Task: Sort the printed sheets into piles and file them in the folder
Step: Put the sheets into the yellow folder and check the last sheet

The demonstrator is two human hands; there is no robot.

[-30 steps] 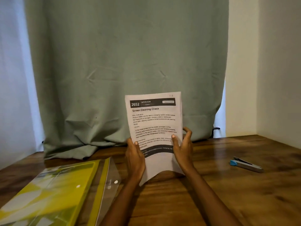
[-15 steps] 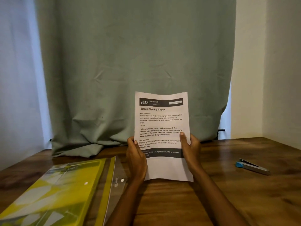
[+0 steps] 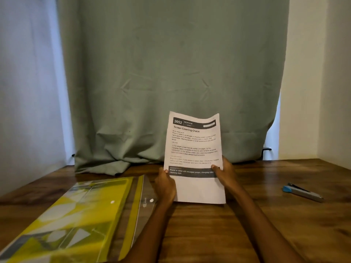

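Straightened since earlier, sheets (image 3: 193, 149) stand upright right of the folder (image 3: 76, 215); my left hand (image 3: 165, 186) and right hand (image 3: 224, 174) grip their sides.

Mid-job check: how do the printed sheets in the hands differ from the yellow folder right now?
The printed sheets stand upright, gripped at both side edges by the left hand and right hand; the yellow folder lies flat, untouched. The sheets are white with black text; the folder is glossy yellow with a clear flap. The sheets sit mid-table; the folder lies to their left. Both are on the wooden table.
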